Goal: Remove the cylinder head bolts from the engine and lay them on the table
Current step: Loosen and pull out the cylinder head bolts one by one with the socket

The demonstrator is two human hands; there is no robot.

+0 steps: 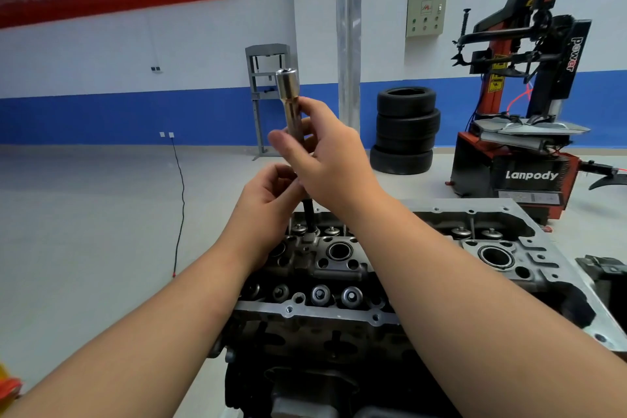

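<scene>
Pinched between thumb and fingers of the right hand (322, 153), a long chrome extension socket (289, 102) stands nearly upright, its open drive end at the top. Below it the left hand (271, 200) curls round the lower part of the same tool, just above a dark shank (309, 214) that runs down into the cylinder head (339, 268) near its far left corner. That shank may be 1 cylinder head bolt half drawn out or part of the tool; I cannot tell which.

To do this step well, I would keep the lift straight along the bore's axis, both hands steady, so the threads clear without scraping and the bolt does not drop from the socket. The lower grip should guide, the upper should carry.

Room is generous to the left, where only bare floor and a trailing black cable (179, 200) lie. To the right, beyond the head's far edge, stand stacked tyres (405, 131) and a tyre changer (522, 132), well apart. No table shows, so the laying-down spot is unknown.
</scene>
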